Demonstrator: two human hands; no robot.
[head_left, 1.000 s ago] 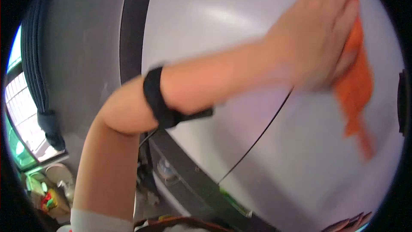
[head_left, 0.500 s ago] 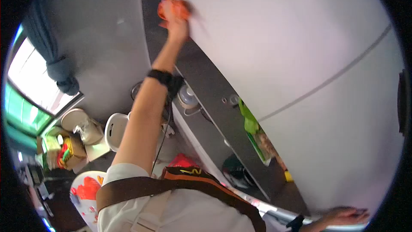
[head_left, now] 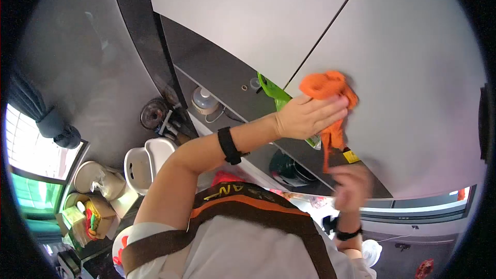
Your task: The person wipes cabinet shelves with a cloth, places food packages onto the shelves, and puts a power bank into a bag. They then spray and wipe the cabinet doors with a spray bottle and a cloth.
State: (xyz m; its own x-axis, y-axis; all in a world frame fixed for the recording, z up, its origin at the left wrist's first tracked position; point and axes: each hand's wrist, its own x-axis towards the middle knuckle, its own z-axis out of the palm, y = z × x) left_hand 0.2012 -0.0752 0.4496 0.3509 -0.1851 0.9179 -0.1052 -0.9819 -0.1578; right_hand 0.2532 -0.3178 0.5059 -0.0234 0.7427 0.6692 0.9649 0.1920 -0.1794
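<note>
An orange cloth (head_left: 324,87) lies bunched against the pale cabinet door (head_left: 413,88), just right of the dark gap between two doors. My left hand (head_left: 315,116) presses on it, fingers together and pointing right, with part of the cloth hanging below. Lower down, my right hand (head_left: 352,188) is by the end of the hanging strip. Its fingers are blurred, and whether they hold the strip cannot be made out.
Below the doors, a dark shelf (head_left: 206,54) holds a green bag (head_left: 271,90) and a yellow item (head_left: 351,156). A round appliance (head_left: 205,101), a dark green pot (head_left: 289,170), a white chair (head_left: 138,168) and a box (head_left: 106,219) are lower down.
My left hand has moved with the orange cloth from the upper left edge of the doors down and right to the door gap. My right hand has risen toward the cloth.
</note>
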